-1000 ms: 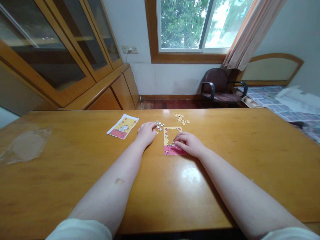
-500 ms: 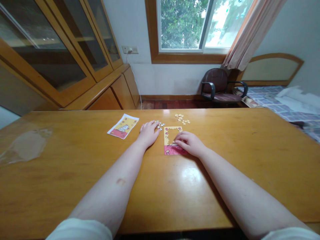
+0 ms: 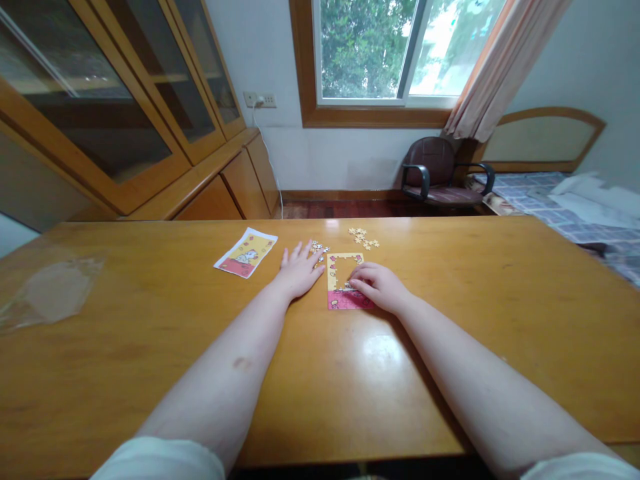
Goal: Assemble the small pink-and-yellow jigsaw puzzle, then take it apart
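A small jigsaw puzzle (image 3: 336, 288) with a yellow and red border lies partly assembled on the wooden table (image 3: 150, 333). My right hand (image 3: 381, 287) rests on its right side, fingers curled with the fingertips pressed on the pieces inside the frame. My left hand (image 3: 300, 269) lies flat on the table just left of the puzzle, fingers spread, touching a small pile of loose pieces (image 3: 319, 251). A second pile of loose pieces (image 3: 364, 238) lies beyond the puzzle. A picture card (image 3: 245, 252) showing the same design lies to the left.
A clear plastic bag (image 3: 50, 293) lies at the table's left end. Wooden cabinets with glass doors (image 3: 125, 100) stand to the left. Behind the table are a dark office chair (image 3: 434, 175), a window and a bed (image 3: 575, 207).
My left hand has uncurled from the loose pieces and now lies flat with fingers spread. My right hand has barely moved on the puzzle.
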Tool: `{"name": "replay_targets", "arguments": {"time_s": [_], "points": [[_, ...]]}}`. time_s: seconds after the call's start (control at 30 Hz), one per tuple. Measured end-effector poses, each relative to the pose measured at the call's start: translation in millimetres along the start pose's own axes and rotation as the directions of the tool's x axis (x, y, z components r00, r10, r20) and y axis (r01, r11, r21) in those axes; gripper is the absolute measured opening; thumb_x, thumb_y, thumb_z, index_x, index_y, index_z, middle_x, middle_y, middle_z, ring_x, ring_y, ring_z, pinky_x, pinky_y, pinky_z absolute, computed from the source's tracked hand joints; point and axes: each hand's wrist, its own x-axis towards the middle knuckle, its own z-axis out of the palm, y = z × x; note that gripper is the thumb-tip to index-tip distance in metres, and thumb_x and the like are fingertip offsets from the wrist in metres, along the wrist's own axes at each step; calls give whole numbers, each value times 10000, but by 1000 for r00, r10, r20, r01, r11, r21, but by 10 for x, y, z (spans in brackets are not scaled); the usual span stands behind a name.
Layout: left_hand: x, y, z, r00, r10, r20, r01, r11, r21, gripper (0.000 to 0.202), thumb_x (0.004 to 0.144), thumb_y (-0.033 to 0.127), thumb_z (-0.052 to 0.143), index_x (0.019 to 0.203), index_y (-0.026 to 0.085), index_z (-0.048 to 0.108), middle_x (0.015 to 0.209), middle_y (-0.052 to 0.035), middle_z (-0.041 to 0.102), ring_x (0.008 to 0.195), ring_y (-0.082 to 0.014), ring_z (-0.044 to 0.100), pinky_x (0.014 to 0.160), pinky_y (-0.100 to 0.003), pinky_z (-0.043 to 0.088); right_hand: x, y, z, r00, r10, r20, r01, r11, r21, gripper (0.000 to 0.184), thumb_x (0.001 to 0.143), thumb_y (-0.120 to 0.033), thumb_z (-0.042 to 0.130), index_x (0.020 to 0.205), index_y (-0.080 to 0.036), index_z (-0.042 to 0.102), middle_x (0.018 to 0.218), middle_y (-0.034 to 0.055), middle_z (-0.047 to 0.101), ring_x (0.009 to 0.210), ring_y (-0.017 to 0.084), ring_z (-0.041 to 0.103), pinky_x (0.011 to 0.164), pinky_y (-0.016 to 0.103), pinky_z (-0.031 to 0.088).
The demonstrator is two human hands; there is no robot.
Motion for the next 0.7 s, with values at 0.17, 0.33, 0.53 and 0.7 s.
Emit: {"name": "replay_targets", "arguments": {"time_s": [0.17,0.33,0.53,0.7], "points": [[11,7,-8,996,-4,-88,-2,997,-71,480,933,471,349,1352,273,473,1442,-57,471,1344,-282,383,1132,-573,196,0,-2,1,1000,6,2,-6,1000,-6,217,913,-318,534,836,-187,688,874,68,666,845,182,614,814,322,478],[10,10,-8,993,-42,-114,33,996,-77,556,928,483,361,1410,207,395,1501,-99,382,1383,-281,326,1146,-527,203,1,2,0,1000,18,11,-18,1000,-9,237,918,-335,528,833,-186,691,870,67,664,844,181,611,814,319,473],[15,1,-44,988,-62,-139,52,996,-70,435,928,452,388,1262,230,558,1423,-80,491,1366,-284,355,1133,-523,234,2,2,0,1000,19,11,-19,1000,-5,253,923,-341,516,831,-183,691,862,70,663,834,183,607,808,323,474],[6,-19,-42,993,-53,-108,46,997,-68,568,940,469,332,1462,243,319,1548,-86,289,1434,-291,217,1147,-571,132,5,10,0,1000,21,12,-21,1000,-3,271,928,-355,505,832,-184,691,856,70,663,826,184,603,804,329,475]]}}
